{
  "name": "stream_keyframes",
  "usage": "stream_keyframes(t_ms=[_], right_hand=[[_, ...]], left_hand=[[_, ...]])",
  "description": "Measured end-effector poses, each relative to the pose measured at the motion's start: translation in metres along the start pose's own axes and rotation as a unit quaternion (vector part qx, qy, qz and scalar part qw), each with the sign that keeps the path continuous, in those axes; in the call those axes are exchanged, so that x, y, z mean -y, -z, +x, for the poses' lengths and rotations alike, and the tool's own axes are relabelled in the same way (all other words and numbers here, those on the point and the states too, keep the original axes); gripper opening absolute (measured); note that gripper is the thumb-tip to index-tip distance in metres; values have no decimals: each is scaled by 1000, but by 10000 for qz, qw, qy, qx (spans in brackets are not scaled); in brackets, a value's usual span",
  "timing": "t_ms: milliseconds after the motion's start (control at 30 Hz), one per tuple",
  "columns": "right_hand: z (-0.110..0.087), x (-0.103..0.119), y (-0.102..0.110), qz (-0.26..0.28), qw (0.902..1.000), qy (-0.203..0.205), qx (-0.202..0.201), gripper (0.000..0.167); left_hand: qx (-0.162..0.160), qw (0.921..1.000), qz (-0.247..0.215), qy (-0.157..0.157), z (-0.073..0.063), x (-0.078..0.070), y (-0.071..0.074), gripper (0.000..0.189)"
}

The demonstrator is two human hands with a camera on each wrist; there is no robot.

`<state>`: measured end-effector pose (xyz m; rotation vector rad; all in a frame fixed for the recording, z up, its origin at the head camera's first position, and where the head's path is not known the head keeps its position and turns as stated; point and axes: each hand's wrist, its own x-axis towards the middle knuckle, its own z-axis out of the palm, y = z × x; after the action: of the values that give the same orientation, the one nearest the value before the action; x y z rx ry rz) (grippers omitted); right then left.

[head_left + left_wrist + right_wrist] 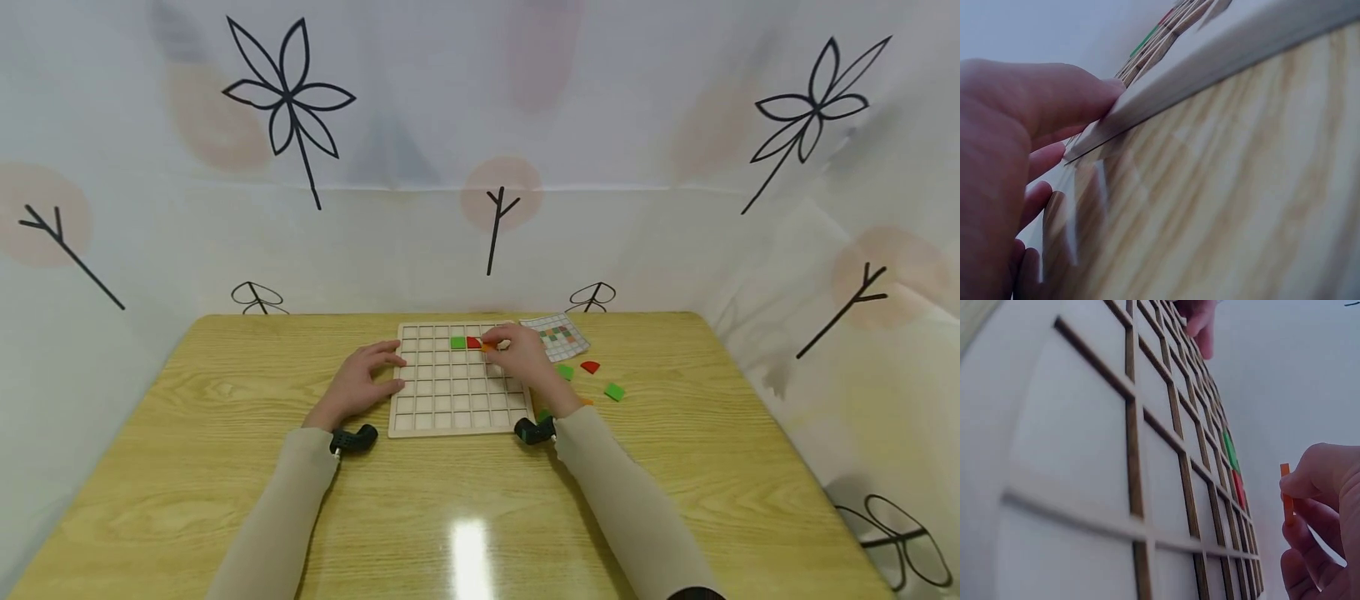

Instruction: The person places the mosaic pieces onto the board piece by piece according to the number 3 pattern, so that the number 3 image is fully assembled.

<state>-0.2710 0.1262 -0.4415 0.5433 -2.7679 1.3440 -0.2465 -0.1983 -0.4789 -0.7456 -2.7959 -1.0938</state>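
A wooden grid board (442,423) lies flat on the table, its squares walled by thin raised strips. In its second row a green square tile (458,342) sits beside a red quarter-round tile (473,342). My right hand (523,357) pinches an orange tile (1287,492) between thumb and fingers, held on edge just over the board, right of the red tile. At the board's left edge my left hand (362,379) rests with fingers spread, thumb tip (1113,87) touching the rim.
A printed pattern card (581,347) lies past the board's right far corner. Loose tiles lie right of the board: a red quarter-round (590,367), green squares (615,392) and an orange piece (587,402) partly behind my right wrist. A patterned cloth (420,250) hangs behind the wooden table (405,517).
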Motion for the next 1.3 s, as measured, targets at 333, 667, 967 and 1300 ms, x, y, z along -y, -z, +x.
stream_keyframes(t_ms=[333, 667, 967, 1300], right_hand=[[23, 6, -22, 191, 9996, 131, 180, 23], [34, 10, -45, 617, 9981, 31, 87, 25], [34, 5, -58, 1049, 9939, -336, -106, 22], [31, 2, -58, 786, 9967, -189, -94, 22]], left_hand=[[1, 9999, 80, -85, 3, 0, 1, 34], [6, 9999, 135, -11, 4, 0, 3, 33], [4, 10000, 81, -10, 1, 1, 2, 32], [-22, 9999, 72, -69, 0, -2, 1, 33]])
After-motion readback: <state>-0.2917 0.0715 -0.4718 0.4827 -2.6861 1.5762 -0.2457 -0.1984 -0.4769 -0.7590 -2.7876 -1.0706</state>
